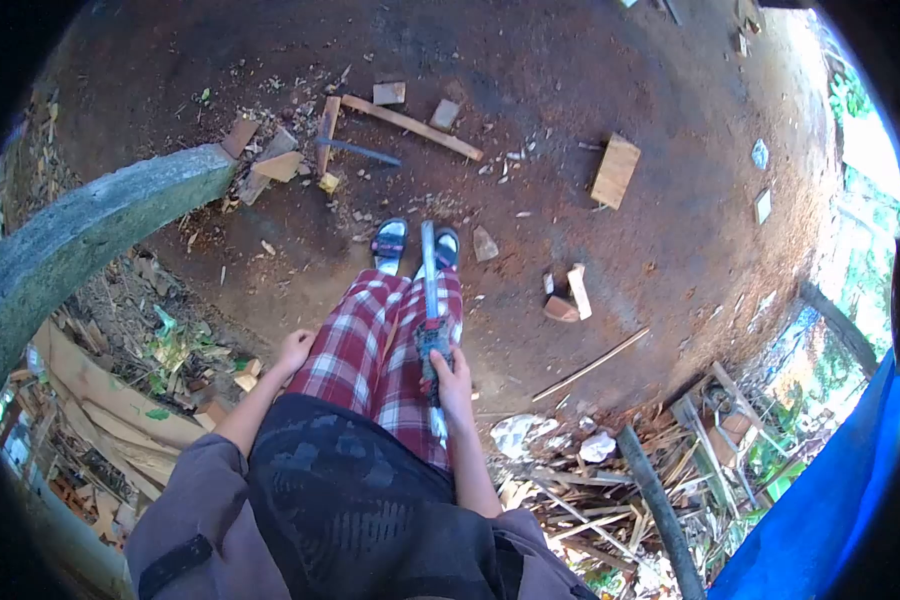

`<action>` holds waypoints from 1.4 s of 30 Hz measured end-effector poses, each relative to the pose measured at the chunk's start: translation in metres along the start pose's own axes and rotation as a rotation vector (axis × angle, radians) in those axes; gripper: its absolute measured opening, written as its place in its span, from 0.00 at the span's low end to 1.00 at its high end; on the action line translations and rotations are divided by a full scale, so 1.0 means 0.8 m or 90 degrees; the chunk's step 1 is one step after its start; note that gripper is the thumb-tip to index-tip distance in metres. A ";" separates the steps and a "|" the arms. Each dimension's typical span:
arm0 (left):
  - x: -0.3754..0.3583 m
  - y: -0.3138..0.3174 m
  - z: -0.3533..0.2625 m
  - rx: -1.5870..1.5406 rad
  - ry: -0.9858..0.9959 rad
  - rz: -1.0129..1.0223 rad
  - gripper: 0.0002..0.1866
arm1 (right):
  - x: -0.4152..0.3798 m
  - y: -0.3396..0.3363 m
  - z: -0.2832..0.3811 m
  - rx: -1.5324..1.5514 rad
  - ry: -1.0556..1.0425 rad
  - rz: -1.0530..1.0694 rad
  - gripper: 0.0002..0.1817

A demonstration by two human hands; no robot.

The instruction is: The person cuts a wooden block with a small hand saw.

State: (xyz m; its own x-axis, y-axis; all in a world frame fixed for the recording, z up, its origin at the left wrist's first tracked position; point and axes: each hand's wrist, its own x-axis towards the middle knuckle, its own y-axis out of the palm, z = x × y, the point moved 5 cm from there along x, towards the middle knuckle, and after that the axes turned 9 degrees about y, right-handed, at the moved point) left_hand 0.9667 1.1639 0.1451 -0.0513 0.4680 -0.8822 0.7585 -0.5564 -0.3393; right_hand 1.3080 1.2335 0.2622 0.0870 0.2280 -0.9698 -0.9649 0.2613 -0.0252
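My right hand [453,378] is closed round the wrapped, dark grip of a long, narrow tool [430,265]. Its straight, silvery length points forward over my right leg toward my foot, and a pale, shiny end extends back past the hand. I cannot make out the tool's exact kind. Beside my left thigh hangs my left hand [295,350], its fingers curled and nothing visible in them. Red checked trousers [345,345] cover my legs, and dark sandals [390,240] are on my feet.
A curved grey beam [100,215] juts in from the left. Ahead on the bare soil lie a long wooden strip [410,127], a thin dark bar [360,152] and a wooden block [616,172]. Scrap wood [590,515] is heaped at right, near a blue sheet [820,500].
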 end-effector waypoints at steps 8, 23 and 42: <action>0.020 0.044 0.000 -0.224 -0.050 -0.130 0.14 | 0.055 -0.047 0.073 -0.229 -0.100 -0.018 0.13; 0.045 0.145 -0.017 -0.269 -0.085 -0.097 0.14 | 0.088 -0.058 0.257 -0.474 -0.317 -0.120 0.16; 0.108 -0.125 -0.496 -0.948 0.276 -0.134 0.24 | 0.084 0.196 0.405 -0.768 -0.568 0.116 0.24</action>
State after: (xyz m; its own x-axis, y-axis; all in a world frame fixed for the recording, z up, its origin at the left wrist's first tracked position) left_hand 1.1446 1.5326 0.2320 -0.2504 0.7473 -0.6155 0.7103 0.5738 0.4077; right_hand 1.2429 1.5933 0.2718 -0.3633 0.7654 -0.5312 -0.5595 -0.6352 -0.5325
